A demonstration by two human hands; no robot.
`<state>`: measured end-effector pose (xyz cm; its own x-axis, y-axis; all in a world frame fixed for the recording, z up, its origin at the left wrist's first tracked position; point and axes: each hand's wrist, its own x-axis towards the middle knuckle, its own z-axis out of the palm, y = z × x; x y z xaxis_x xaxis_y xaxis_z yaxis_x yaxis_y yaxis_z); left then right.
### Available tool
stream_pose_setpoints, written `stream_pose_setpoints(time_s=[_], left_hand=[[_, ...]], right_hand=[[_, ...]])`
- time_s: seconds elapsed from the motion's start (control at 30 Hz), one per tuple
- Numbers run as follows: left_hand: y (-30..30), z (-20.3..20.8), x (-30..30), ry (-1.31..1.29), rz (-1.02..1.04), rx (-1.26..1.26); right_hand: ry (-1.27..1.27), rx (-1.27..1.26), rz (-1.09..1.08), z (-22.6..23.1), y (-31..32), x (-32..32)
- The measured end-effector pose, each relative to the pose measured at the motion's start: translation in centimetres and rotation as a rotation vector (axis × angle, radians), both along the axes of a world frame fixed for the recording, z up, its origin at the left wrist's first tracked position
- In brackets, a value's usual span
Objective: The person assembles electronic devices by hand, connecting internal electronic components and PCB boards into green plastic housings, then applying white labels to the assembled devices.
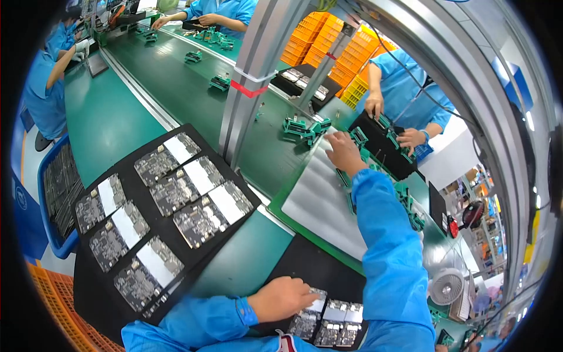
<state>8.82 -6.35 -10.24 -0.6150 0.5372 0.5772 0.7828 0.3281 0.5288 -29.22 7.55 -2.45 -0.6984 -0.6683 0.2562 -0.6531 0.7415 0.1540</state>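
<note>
My left hand (283, 299) is low in the view, over a black mat. Its fingers are curled at the upper corner of a circuit board (304, 324) with a white pad, seemingly pinching its edge; the fingertips are partly hidden. Beside that board lie more circuit boards (340, 321). My right arm stretches far forward, and my right hand (345, 152) hovers with fingers apart at the far edge of a white foam sheet (322, 196). Close to its fingertips are green clamp-like fixtures (358, 136); whether they touch cannot be made out.
Several boards lie on a black mat (170, 234) to the left, by a blue bin (44, 193). A metal post (243, 88) rises beside the green conveyor (176, 64), which carries green fixtures (220, 82). Across from me, a co-worker's hands (410, 139) handle fixtures on a black box.
</note>
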Motion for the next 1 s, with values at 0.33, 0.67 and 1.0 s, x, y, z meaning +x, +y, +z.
stream_pose_setpoints(time_s=[0.33, 0.67, 1.0], left_hand=[[-0.9, 2.6, 1.3, -0.116, 0.136, -0.032], [-1.2, 1.9, 1.3, -0.160, 0.064, -0.107], [-2.5, 2.7, -0.9, -0.068, 0.419, 0.097]], right_hand=[[0.023, 0.094, 0.101, -4.3, -5.2, -10.4], [0.146, 0.112, 0.199, -5.5, -6.8, -6.4], [0.152, -0.118, 0.451, 0.8, -6.8, 4.4]])
